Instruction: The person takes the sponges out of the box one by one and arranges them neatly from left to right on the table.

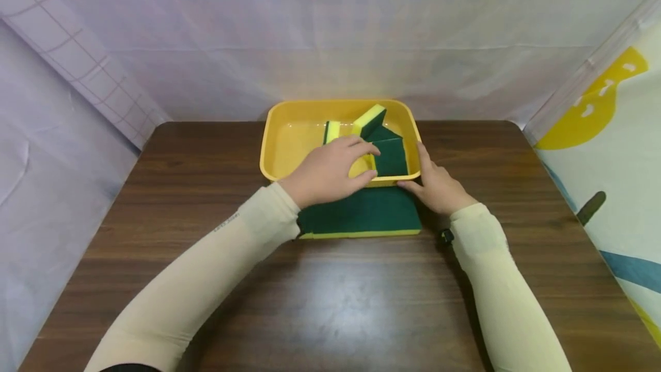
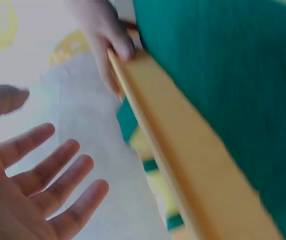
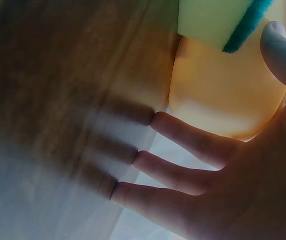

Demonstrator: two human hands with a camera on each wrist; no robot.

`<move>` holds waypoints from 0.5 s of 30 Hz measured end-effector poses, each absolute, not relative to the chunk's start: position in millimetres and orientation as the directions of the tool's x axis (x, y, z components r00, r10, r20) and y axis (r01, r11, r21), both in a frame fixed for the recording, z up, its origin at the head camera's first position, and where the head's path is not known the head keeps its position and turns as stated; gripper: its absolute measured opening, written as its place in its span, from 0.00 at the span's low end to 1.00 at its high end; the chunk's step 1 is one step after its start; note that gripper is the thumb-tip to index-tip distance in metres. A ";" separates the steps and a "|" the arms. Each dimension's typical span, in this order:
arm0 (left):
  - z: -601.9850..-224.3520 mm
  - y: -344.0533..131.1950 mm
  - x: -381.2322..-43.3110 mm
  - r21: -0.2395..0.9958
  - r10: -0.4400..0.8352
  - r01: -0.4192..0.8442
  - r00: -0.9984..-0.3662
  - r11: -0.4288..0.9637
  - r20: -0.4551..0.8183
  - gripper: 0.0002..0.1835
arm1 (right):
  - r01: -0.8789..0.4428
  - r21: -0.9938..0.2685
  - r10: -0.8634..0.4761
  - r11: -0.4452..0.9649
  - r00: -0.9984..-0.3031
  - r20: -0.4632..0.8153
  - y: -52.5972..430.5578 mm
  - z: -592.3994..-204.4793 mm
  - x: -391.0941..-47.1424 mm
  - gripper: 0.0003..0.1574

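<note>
My left hand [image 1: 327, 171] is above the yellow tray [image 1: 289, 142], holding nothing, its fingers spread and slightly bent in the left wrist view. Green-and-yellow scouring sponges lie in the tray: one flat sponge [image 1: 391, 158] at the front right corner, a tilted sponge [image 1: 369, 121] behind it, and a sponge on edge [image 1: 332, 130] partly hidden by the left hand. My right hand [image 1: 439, 183] rests at the tray's front right corner, thumb against the front wall. Its straight fingertips touch the tabletop in the right wrist view. Directly before the tray lie several sponges [image 1: 361, 214], green side up.
The tray stands on a dark wood table [image 1: 351, 297], near its back edge. Behind hangs a pale sheet [image 1: 232, 33]. A patterned cloth [image 1: 609, 171] with yellow and blue shapes hangs on the right.
</note>
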State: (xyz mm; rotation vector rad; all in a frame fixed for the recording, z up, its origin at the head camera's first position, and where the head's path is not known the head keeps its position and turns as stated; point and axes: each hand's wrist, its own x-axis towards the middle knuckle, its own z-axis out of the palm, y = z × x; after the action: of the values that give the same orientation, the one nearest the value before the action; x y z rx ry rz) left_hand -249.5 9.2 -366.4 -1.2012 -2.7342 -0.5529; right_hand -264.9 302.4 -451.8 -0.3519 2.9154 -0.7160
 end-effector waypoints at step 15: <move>-364.1 -40.5 -325.6 0.382 0.602 0.535 -0.794 0.754 -0.077 0.59 | -0.189 -0.477 -0.251 0.858 -0.966 -0.068 301.1 -450.6 -261.9 0.70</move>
State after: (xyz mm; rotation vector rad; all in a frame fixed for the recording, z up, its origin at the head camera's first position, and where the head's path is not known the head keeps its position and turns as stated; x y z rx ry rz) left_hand -325.6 -40.5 -364.1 -1.0238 -3.1239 -0.5802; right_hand -261.9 301.1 -450.6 -0.3456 2.9042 -0.7263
